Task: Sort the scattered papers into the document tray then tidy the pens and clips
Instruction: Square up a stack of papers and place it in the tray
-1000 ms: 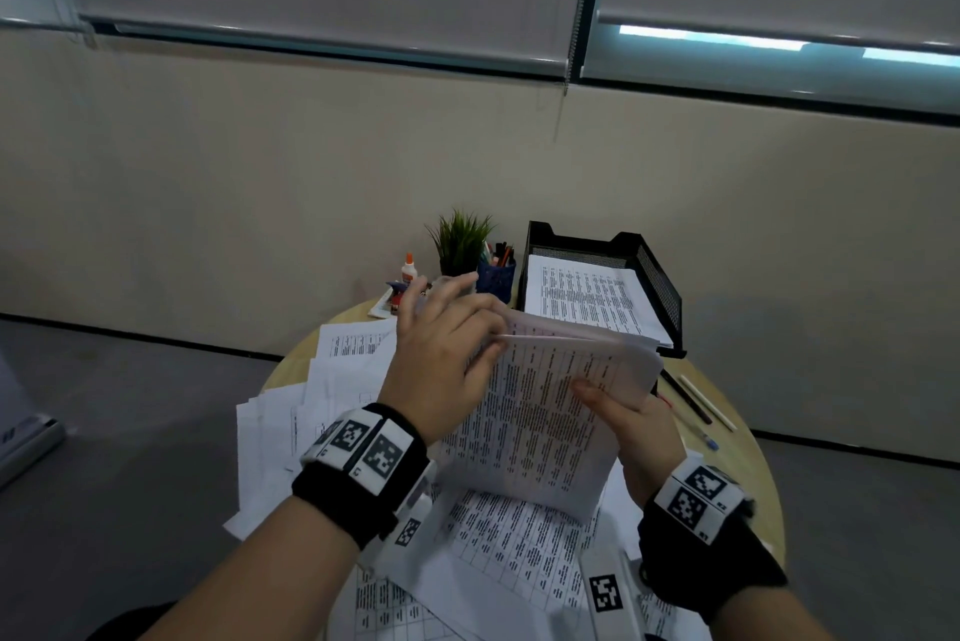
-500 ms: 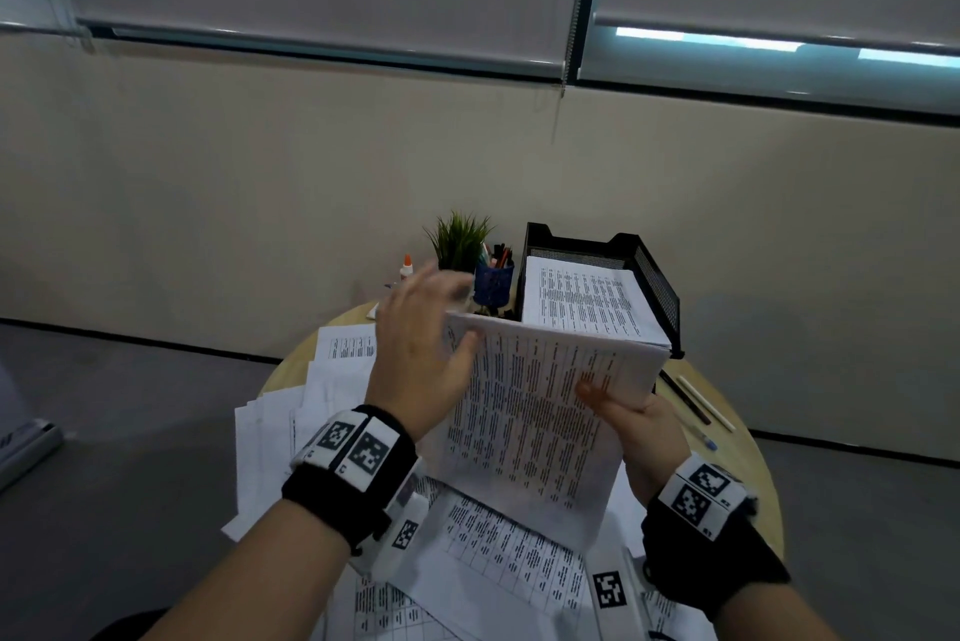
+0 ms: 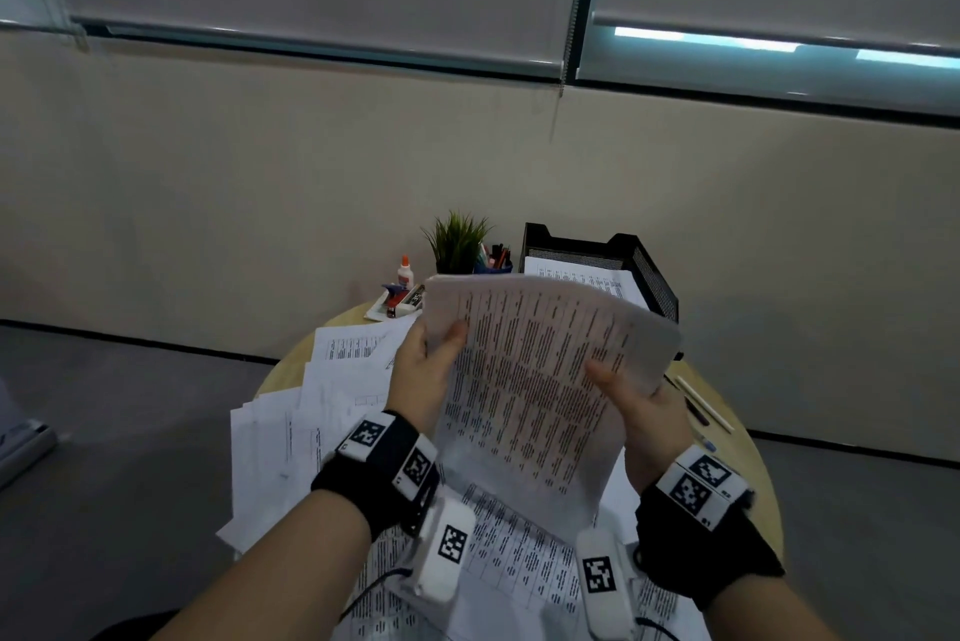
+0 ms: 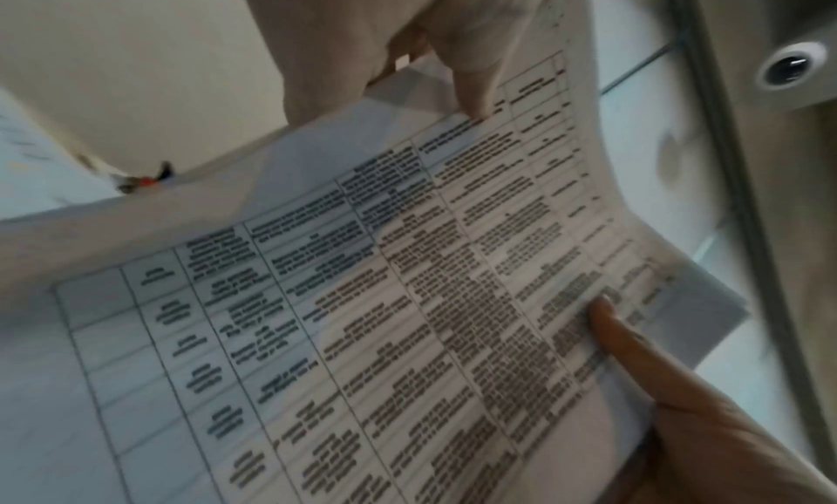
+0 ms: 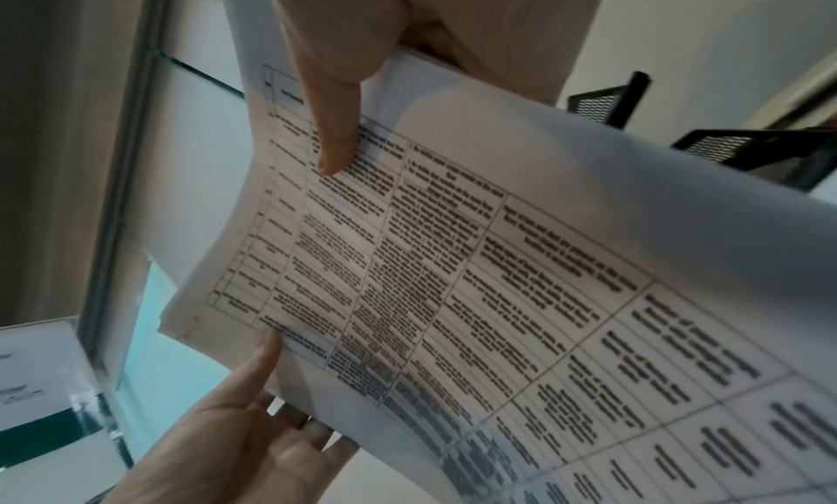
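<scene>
- Both hands are raised above the round wooden table [image 3: 761,479], and a stack of white printed sheets with tabled text [image 3: 540,380] is held between them.
- By the left hand [image 3: 423,375] the stack's left edge is pinched, thumb on the printed face and fingers behind; by the right hand [image 3: 641,412] the right edge is pinched the same way, its thumb [image 5: 330,125] pressed flat on the print.
- The stack is held tilted, printed face toward the person; its long axis runs from near the wrists up and away toward the wall, and its far end is bowed over.
- Behind the stack's far edge a black mesh document tray [image 3: 649,271] is seen at the back of the table, with a printed sheet already lying in it [image 3: 582,274]; most of the tray's floor is hidden by the held stack.
- Loose white papers [image 3: 291,432] are spread over the table's left side and under the wrists.
- Left of the tray, a blue pen cup [image 3: 493,264], a small green potted plant [image 3: 457,240] and a white glue bottle with an orange cap [image 3: 405,271] are standing.
- On the bare wood at the right, several pens [image 3: 701,406] are lying near the right hand.
</scene>
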The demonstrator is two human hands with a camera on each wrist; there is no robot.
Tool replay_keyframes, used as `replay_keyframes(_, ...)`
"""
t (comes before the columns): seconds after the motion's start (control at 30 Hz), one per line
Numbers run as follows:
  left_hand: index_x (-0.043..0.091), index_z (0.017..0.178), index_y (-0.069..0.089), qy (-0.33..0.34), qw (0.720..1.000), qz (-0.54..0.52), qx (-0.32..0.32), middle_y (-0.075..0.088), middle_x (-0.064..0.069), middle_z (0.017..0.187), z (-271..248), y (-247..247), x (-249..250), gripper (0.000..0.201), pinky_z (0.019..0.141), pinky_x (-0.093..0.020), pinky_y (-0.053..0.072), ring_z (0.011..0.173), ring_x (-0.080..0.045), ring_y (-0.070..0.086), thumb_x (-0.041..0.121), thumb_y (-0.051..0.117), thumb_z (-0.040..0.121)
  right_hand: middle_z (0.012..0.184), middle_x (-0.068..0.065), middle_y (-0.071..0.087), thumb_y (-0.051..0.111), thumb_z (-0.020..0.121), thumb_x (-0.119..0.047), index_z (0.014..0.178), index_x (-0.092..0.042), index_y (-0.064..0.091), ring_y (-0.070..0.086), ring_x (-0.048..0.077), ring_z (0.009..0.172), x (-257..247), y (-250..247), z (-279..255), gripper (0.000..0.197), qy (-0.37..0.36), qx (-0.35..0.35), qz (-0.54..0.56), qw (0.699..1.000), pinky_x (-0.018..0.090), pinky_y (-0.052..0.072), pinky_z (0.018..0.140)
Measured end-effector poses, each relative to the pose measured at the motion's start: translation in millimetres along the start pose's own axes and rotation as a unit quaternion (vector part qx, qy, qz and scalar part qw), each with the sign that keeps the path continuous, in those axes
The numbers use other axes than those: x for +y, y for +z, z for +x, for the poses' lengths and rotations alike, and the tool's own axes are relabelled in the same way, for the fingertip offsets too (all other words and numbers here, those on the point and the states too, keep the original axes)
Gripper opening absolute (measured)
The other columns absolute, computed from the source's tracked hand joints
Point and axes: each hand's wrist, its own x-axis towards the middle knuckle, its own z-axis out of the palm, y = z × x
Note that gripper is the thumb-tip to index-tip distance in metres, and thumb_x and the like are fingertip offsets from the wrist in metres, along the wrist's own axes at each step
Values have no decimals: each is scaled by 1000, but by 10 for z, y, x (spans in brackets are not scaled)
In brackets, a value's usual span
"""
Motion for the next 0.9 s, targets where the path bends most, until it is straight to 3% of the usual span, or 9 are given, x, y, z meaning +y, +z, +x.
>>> replay_keyframes(0.07, 26, 113, 59, 28, 1000, -13, 7, 69, 6, 107, -23, 54, 93, 21, 87, -34, 52, 102, -13, 65, 29, 54, 93, 102, 10, 73, 91, 40, -45, 98, -12, 73, 67, 31, 100, -84, 28, -8, 69, -27, 8, -1, 1000, 53, 49, 93)
replay_keyframes(0.17, 24, 113, 58, 50, 998, -30, 7, 70, 6, 105, -103, 77, 133, 20, 80, -31, 55, 99, -13, 66, 28, 51, 94, 92, 2, 75, 80, 62, -25, 82, -22, 76, 68, 24, 94, -145, 3, -61, 21, -55, -1, -15, 998, 45, 53, 83)
replay_keyframes(0.2, 23, 113, 58, 46, 999, -26, 6, 70, 5, 105, -143, 65, 90, 21, 81, -33, 56, 99, -14, 66, 28, 50, 95, 89, -1, 75, 77, 65, -19, 80, -24, 75, 69, 20, 90, -117, -28, -75, 16, -57, -3, -30, 998, 42, 53, 80)
replay_keyframes(0.33, 21, 115, 58, -19, 1000, -23, 2, 71, 0, 105, -312, -15, -186, 26, 83, -44, 55, 99, -21, 67, 35, 48, 95, 89, 0, 75, 81, 68, -17, 88, -23, 73, 69, 20, 87, 149, -162, -113, 22, -1, 13, -116, 993, 49, 54, 85)
replay_keyframes(0.43, 25, 115, 57, -45, 999, -22, 6, 71, 4, 103, -284, -53, -286, 25, 72, -34, 55, 97, -18, 67, 36, 52, 93, 93, -1, 75, 83, 67, -27, 94, -26, 72, 69, 20, 90, 208, -153, -101, 29, 17, 1, -157, 987, 49, 54, 86)
replay_keyframes(0.6, 28, 118, 57, -27, 999, -30, -2, 71, 5, 105, -193, -52, -216, 24, 77, -35, 56, 96, -13, 68, 28, 52, 94, 79, -10, 75, 80, 70, -11, 84, -27, 70, 67, 13, 84, 56, -46, -40, 24, -1, 33, -111, 993, 31, 51, 72)
replay_keyframes(0.73, 25, 112, 59, -32, 999, -15, -39, 72, 4, 103, -210, -112, -333, 22, 66, -19, 55, 92, -8, 69, 19, 57, 91, 85, -7, 75, 80, 69, -8, 88, -23, 71, 67, 12, 86, 142, -92, -42, 26, 29, 49, -108, 993, 31, 51, 76)
replay_keyframes(0.8, 26, 109, 59, -61, 996, 35, -48, 70, 4, 104, -233, -164, -496, 24, 75, -24, 56, 95, -9, 67, 12, 59, 90, 90, -8, 72, 81, 69, -9, 91, -23, 69, 64, 11, 87, 281, -130, -67, 28, 64, 51, -145, 986, 33, 49, 79)
replay_keyframes(0.9, 22, 111, 58, -107, 987, 106, -49, 68, -3, 109, -216, -228, -766, 24, 94, -46, 50, 106, -23, 63, 14, 62, 89, 96, 5, 66, 79, 72, -6, 107, -5, 66, 58, 9, 78, 480, -175, -114, 37, 103, 71, -166, 978, 35, 45, 82)
